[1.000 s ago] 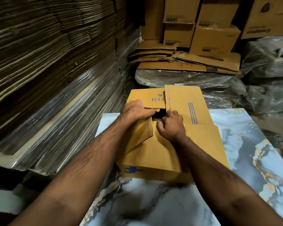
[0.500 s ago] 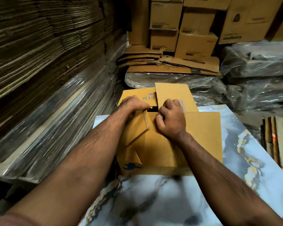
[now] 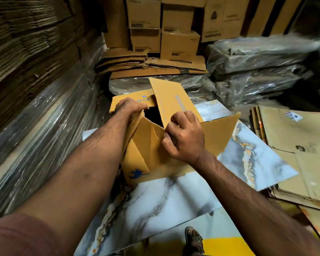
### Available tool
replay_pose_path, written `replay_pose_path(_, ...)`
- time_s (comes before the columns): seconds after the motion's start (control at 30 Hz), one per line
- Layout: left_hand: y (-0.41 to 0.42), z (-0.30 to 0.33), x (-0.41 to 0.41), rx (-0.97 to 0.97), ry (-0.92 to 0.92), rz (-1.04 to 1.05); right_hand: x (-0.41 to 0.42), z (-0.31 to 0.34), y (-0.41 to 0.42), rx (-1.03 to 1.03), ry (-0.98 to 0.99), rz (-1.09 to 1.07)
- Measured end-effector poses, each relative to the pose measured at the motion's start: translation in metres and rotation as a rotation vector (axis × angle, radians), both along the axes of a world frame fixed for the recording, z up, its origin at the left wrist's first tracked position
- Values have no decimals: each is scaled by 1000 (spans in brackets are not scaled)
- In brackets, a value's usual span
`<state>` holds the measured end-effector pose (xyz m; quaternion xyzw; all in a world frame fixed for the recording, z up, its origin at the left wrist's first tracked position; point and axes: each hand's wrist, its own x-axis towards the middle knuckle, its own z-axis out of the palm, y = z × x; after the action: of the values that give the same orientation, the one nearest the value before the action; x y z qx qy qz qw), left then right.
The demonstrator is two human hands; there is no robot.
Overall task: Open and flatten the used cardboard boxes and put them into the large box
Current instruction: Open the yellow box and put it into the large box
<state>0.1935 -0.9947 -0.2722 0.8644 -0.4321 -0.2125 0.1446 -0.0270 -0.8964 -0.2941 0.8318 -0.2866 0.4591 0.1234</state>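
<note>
A yellow-brown cardboard box point(image 3: 218, 137) with blue print and "R13" on one flap stands on a marble-patterned slab point(image 3: 248, 163). Its top flaps are lifted and a dark opening shows between them. My left hand point(image 3: 129, 107) grips the left flap's edge beside the "R13" print. My right hand point(image 3: 183, 135) curls round the edge of the near flap in the middle of the box. The far flap stands tilted up behind my hands. No large box can be picked out.
Tall stacks of flattened cardboard wrapped in plastic point(image 3: 35, 108) line the left. Brown cartons point(image 3: 179, 43) and flattened boxes are piled at the back, plastic-wrapped bundles point(image 3: 257, 71) at the right. Flat cardboard sheets point(image 3: 294, 154) lie on the right floor. A sandalled foot point(image 3: 194, 239) is below.
Both hands have pulled the top flaps up and apart, so the box that was closed flat on top now gapes open. The view has tilted down and shifted right.
</note>
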Motion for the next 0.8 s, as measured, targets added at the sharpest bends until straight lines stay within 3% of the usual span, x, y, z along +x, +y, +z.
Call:
replay_pose_path(0.13,17,6,-6,92,3,-216,-7,0,25,-7,33,-30)
replay_pose_path(0.27,50,-22,6,490,161,-663,-13,-5,39,3,71,-54)
replay_pose_path(0.37,66,-70,22,465,190,-802,-17,-14,51,6,107,-84)
replay_pose_path(0.43,81,-72,16,441,181,-829,-18,-24,64,-4,87,-104)
replay_pose_path(0.57,104,-80,-1,453,-63,-814,-24,-43,89,29,63,-182)
replay_pose_path(0.8,119,-105,-3,337,-203,-755,-18,-69,110,548,235,-336)
